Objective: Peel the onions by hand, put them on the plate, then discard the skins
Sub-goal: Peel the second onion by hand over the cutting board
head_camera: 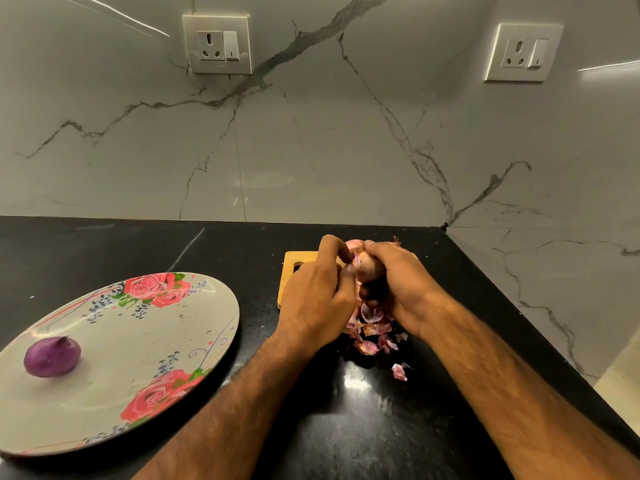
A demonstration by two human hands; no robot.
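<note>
My right hand grips a partly skinned onion above the wooden board. My left hand pinches a flap of its papery skin at the top. Torn pink skins lie in a heap on the black counter just below my hands, with one stray piece nearer me. A peeled purple onion sits on the left side of the grey rose-patterned plate, far to the left of both hands.
The black counter ends at a marble wall behind and at another on the right, forming a corner. Two wall sockets sit high on the marble. The counter's right edge drops off near my right forearm.
</note>
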